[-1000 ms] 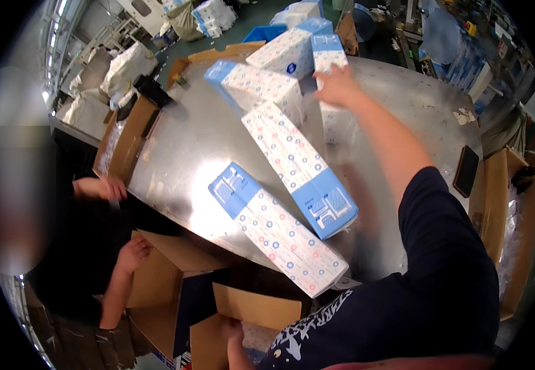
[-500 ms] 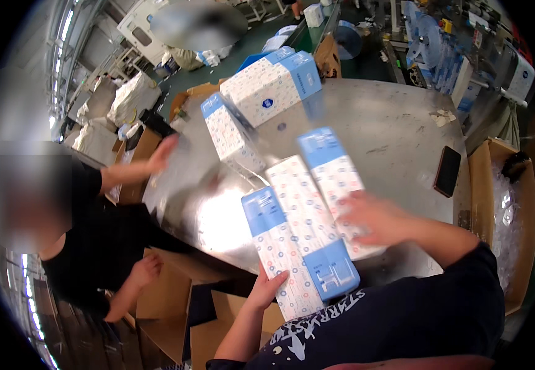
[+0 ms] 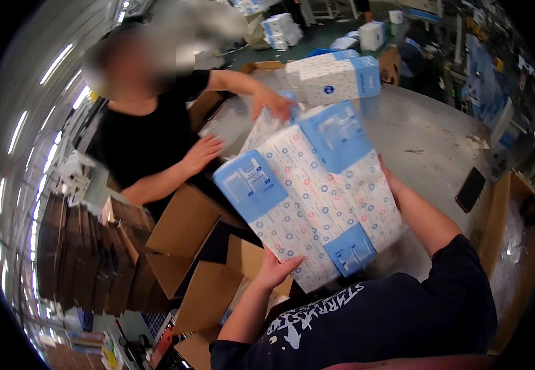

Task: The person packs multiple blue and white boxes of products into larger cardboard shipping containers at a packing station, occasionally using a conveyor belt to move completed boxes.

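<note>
Three long white soft packs with blue ends and small ring patterns are pressed side by side between my hands: a left pack (image 3: 286,231), a middle pack (image 3: 311,191) and a right pack (image 3: 369,197). They are raised off the table and tilted. My left hand (image 3: 278,270) grips the lower left side, thumb on top. On the far right side, my right hand (image 3: 392,182) presses in, its fingers mostly hidden behind the right pack. Beyond them, a co-worker's hand (image 3: 272,105) is on another pack (image 3: 261,131), partly hidden by mine.
An open cardboard box (image 3: 203,299) stands below my left forearm, with another box flap (image 3: 181,237) beside it. Two packs (image 3: 335,80) lie on the metal table (image 3: 428,132). A phone (image 3: 470,190) rests at its right edge, near a carton of clear plastic (image 3: 508,246).
The three packs have risen from the table and come together between my hands. My right hand has moved to their outer side. The co-worker has reached across to the pack behind mine.
</note>
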A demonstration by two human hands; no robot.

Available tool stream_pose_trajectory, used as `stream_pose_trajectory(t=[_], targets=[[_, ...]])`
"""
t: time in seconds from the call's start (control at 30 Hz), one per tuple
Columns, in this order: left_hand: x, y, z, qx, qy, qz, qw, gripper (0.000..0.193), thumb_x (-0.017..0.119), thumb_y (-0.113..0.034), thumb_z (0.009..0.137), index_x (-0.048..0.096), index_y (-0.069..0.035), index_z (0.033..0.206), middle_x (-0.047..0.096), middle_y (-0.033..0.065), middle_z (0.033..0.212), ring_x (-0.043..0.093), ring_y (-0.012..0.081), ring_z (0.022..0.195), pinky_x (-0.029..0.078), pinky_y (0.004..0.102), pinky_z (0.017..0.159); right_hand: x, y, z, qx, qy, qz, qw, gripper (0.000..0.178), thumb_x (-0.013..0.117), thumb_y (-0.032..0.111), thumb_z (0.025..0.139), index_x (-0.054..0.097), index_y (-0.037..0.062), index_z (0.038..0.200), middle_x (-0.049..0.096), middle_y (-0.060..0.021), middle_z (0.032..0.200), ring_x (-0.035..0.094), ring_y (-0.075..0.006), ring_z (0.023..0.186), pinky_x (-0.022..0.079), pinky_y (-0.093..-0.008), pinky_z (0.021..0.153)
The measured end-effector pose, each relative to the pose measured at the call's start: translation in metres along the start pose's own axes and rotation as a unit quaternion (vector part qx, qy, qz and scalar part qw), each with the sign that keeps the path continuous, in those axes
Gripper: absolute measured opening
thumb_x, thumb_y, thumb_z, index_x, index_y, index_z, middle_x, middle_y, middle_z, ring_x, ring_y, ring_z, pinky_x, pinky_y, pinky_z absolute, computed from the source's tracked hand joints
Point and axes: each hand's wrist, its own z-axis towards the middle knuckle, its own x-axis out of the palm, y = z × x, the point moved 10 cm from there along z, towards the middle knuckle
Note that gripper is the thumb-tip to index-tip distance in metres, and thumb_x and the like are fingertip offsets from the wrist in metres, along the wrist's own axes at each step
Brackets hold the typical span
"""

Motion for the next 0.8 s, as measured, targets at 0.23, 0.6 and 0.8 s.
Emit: stream_pose_trajectory(t=[0.23, 0.6, 0.8], targets=[[-0.175, -0.182, -0.173, 0.148, -0.092, 0.155, 0.972, 0.069, 0.083, -0.014, 0.064, 0.051, -0.001, 0.124, 0.058, 0.0106, 0.117, 0.058, 0.0242, 0.104, 0.048, 0.0398, 0.088, 0.254, -0.087, -0.026, -0.063, 0.284, -0.209, 0.934, 0.052, 0.051, 0.034, 0.094, 0.044, 0.0003, 0.133, 0.053, -0.0147, 0.13, 0.052, -0.0259, 0.116, 0.041, -0.0357, 0.098], [-0.286, 0.025, -0.35, -0.237, -0.173, 0.645, 0.706, 0.053, 0.06, -0.042, 0.086, 0.052, -0.009, 0.127, 0.054, 0.0175, 0.128, 0.053, 0.033, 0.115, 0.04, 0.0442, 0.098, 0.31, -0.239, -0.1, 0.05, 0.201, -0.458, 0.864, 0.035, 0.059, 0.014, 0.089, 0.056, 0.0022, 0.122, 0.063, -0.0078, 0.113, 0.059, -0.0161, 0.102, 0.048, -0.0318, 0.087], [-0.169, 0.066, -0.395, -0.264, 0.072, 0.57, 0.775, 0.097, 0.073, -0.051, 0.068, 0.025, -0.022, 0.146, 0.019, 0.0147, 0.153, 0.018, 0.0371, 0.14, 0.011, 0.0666, 0.105, 0.266, -0.403, -0.129, 0.386, 0.396, -0.613, 0.564, 0.049, 0.056, 0.03, 0.094, 0.045, 0.0085, 0.136, 0.057, -0.0114, 0.126, 0.057, -0.0202, 0.107, 0.045, -0.0316, 0.092]])
